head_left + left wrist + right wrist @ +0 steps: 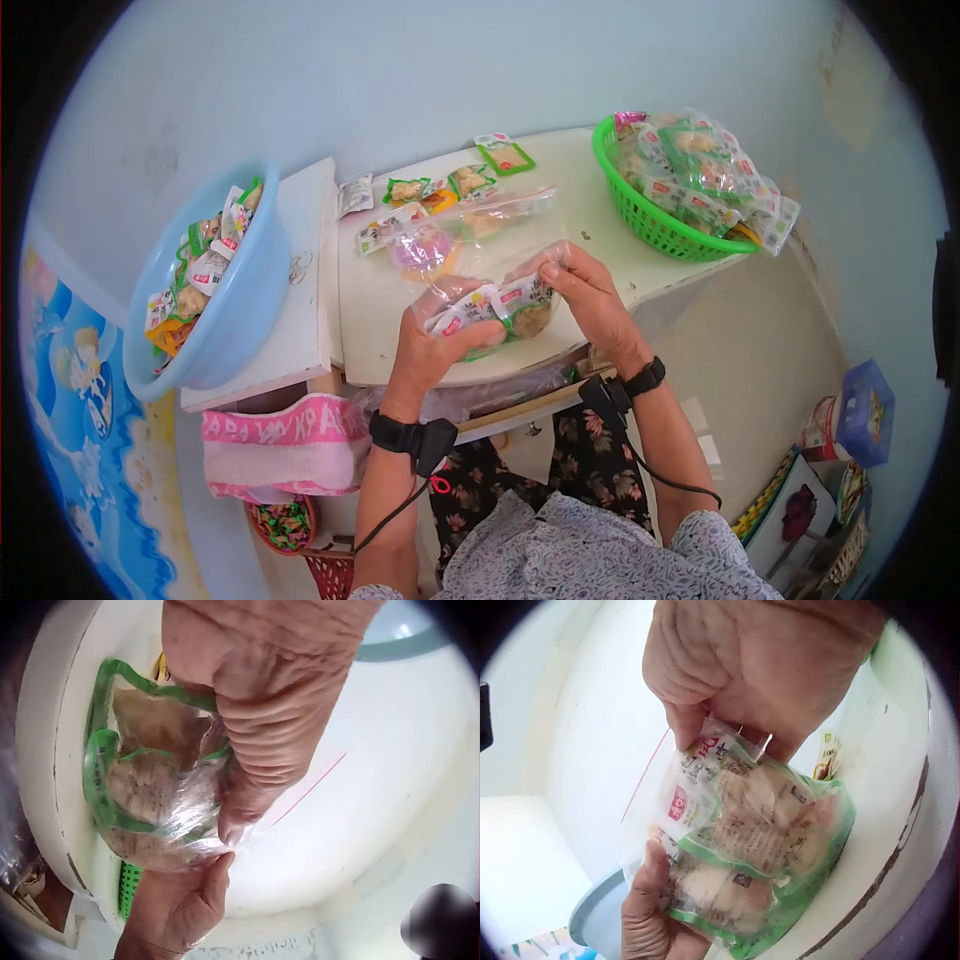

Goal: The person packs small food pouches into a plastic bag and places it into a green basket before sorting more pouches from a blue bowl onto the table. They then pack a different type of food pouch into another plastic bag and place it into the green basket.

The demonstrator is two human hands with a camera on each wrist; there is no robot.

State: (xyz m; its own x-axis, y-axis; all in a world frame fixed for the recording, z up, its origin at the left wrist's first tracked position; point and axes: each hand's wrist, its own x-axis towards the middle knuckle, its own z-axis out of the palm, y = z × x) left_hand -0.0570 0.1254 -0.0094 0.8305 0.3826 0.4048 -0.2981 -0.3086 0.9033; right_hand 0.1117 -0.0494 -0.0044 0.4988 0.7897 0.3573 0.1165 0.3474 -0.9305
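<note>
Both hands hold a clear plastic bag [478, 338] with green-edged snack packets [527, 318] inside, over the white table. My left hand [437, 338] grips the bag's left side, its thumb lying across the front. At the bag's upper right edge, my right hand [592, 298] pinches the plastic between thumb and fingers. In the right wrist view, two packets [757, 817] with pale, lumpy food show through the plastic. Another clear zip bag [500, 212] lies flat just beyond the hands, with a purple and yellow print [425, 250] on it.
Several loose snack packets [407, 190] lie along the table's back. A green basket [655, 222] heaped with packets stands at the right. On the left, a blue basin [255, 290] holds more packets. A pink and white towel [285, 445] hangs below the table's left side.
</note>
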